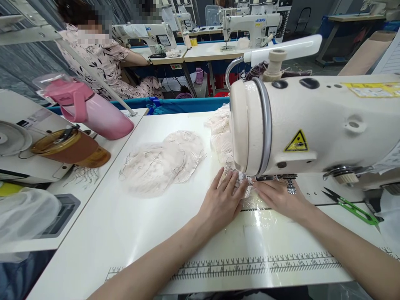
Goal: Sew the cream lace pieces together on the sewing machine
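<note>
A cream sewing machine (315,125) stands on the white table (125,233). Under its head lies a small piece of pale lace fabric (243,183). My left hand (223,202) presses flat on the lace's left side, fingers spread toward the needle area. My right hand (279,198) rests flat on the lace's right side, just below the presser foot (290,185). More lace (221,133) trails away behind the machine head.
A pile of pink lace pieces (162,160) lies left of my hands. Green thread snips (351,206) lie at right. A pink jug (90,110) and an amber bottle (70,148) lie at left. A person (103,58) sits at another machine behind.
</note>
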`<state>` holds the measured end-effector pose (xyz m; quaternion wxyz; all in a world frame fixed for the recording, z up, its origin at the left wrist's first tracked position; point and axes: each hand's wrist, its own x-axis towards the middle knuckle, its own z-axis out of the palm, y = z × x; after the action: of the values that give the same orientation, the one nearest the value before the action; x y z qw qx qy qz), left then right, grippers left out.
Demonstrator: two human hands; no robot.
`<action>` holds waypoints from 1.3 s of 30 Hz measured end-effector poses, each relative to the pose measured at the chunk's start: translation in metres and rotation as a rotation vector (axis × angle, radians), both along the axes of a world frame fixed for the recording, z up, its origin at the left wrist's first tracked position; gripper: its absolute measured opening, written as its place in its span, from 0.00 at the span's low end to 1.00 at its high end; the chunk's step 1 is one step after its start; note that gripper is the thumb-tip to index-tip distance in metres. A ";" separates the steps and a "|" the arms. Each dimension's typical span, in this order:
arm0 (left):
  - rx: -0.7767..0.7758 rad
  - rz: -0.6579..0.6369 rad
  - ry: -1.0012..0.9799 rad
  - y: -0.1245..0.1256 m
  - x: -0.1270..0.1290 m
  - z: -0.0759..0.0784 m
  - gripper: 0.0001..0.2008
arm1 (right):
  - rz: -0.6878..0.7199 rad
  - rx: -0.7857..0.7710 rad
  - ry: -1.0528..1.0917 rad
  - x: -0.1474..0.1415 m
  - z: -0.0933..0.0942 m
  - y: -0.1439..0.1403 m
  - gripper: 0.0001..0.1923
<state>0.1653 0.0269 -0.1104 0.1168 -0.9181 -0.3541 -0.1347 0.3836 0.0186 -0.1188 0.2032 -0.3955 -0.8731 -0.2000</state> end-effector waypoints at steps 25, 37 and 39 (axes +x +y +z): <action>-0.079 -0.184 -0.228 0.018 -0.014 0.007 0.15 | 0.105 -0.154 0.092 -0.017 0.000 0.003 0.10; 0.241 -0.360 -0.232 0.012 -0.019 0.019 0.04 | 0.188 -0.189 0.228 -0.015 0.008 -0.008 0.05; 0.236 -0.362 -0.217 0.011 -0.019 0.017 0.05 | 0.225 -0.158 0.248 -0.017 0.009 -0.008 0.07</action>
<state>0.1464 0.0380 -0.0932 0.1583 -0.9268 -0.1761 -0.2915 0.3666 0.0103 -0.1099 0.2985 -0.3317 -0.8931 -0.0565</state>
